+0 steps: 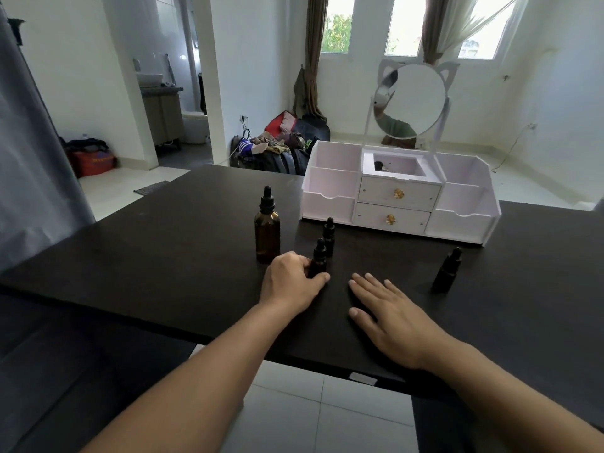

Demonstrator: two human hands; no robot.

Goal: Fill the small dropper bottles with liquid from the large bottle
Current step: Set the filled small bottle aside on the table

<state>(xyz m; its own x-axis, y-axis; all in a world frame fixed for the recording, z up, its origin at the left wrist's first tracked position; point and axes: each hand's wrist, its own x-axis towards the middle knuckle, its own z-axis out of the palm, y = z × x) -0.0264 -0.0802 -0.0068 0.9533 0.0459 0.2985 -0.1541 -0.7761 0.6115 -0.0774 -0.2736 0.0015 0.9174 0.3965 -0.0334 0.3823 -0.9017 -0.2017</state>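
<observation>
A large amber dropper bottle (267,232) with a black cap stands upright on the black table (163,256). Three small dark dropper bottles stand nearby, all capped. My left hand (291,281) grips the base of the nearest small bottle (319,256), thumb and fingers curled round it. A second small bottle (328,235) stands just behind that one. The third small bottle (447,269) stands apart to the right. My right hand (389,313) lies flat on the table with fingers spread, holding nothing, between the gripped bottle and the third one.
A white cosmetic organiser (398,197) with two drawers and a round cat-ear mirror (410,99) stands at the table's back right. The table's near edge runs under my forearms, with tiled floor below. Bags and clothes lie on the floor beyond the table.
</observation>
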